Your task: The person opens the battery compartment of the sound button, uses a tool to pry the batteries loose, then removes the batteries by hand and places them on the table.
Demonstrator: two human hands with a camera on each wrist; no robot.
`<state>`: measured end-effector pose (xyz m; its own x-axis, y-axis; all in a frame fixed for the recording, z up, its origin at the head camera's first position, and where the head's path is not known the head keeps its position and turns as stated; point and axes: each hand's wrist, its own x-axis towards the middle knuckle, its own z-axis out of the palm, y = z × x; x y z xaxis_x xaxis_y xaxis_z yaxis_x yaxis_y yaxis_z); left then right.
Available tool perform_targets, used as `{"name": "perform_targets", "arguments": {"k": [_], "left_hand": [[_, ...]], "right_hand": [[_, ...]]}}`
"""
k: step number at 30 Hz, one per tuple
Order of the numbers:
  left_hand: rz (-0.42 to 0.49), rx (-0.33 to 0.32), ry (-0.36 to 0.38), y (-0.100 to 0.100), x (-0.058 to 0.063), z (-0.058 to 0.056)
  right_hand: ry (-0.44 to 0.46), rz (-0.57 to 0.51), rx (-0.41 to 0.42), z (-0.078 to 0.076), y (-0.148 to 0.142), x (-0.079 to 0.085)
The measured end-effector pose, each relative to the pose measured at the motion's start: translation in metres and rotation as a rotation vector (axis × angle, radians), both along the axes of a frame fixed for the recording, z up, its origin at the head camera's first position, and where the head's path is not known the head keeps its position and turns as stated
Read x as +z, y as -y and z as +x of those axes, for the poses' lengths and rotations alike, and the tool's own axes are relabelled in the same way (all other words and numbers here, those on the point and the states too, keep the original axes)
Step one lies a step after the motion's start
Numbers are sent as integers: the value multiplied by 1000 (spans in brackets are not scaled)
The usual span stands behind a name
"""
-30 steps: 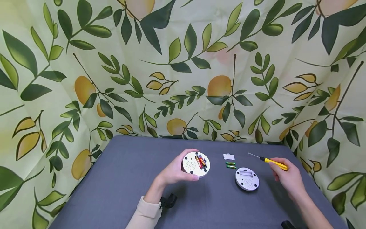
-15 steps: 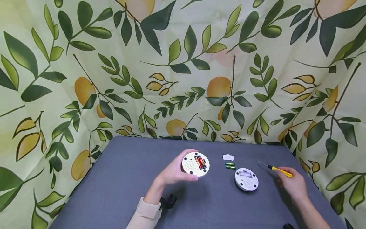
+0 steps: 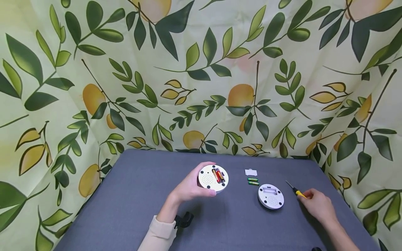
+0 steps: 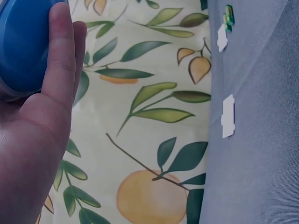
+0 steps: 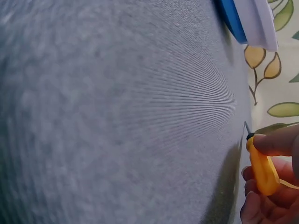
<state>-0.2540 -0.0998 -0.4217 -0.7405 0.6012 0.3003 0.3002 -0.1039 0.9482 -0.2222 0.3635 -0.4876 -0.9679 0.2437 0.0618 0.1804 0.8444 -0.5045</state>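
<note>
My left hand [image 3: 187, 186] grips a round white device [image 3: 206, 180] by its edge, above the table. Its underside faces up, with two red batteries [image 3: 218, 175] in the uncovered compartment. From the left wrist, the device's blue domed side [image 4: 23, 44] shows against the fingers. My right hand [image 3: 321, 208] pinches a screwdriver [image 5: 264, 170] by its yellow handle, low over the table's right side. The thin metal shaft points away to the upper left. Left of it, a second round device [image 3: 271, 196] lies underside up, its battery compartment bare.
Two green batteries [image 3: 253, 181] lie on the grey cloth-covered table [image 3: 150, 170]. Behind them is a white battery cover [image 3: 251, 172]; another white cover [image 4: 228, 116] shows in the left wrist view. A leaf-and-fruit patterned curtain [image 3: 207, 115] hangs around the back and sides.
My right hand has moved right and down, lowering the screwdriver toward the table. The left hand and its device have shifted slightly left.
</note>
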Motion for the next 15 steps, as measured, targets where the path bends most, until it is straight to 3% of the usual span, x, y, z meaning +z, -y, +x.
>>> {"name": "perform_targets", "arguments": {"k": [15], "left_hand": [[-18,28,2,4,0,0]], "right_hand": [[34,-3,9,0,2,-3]]}}
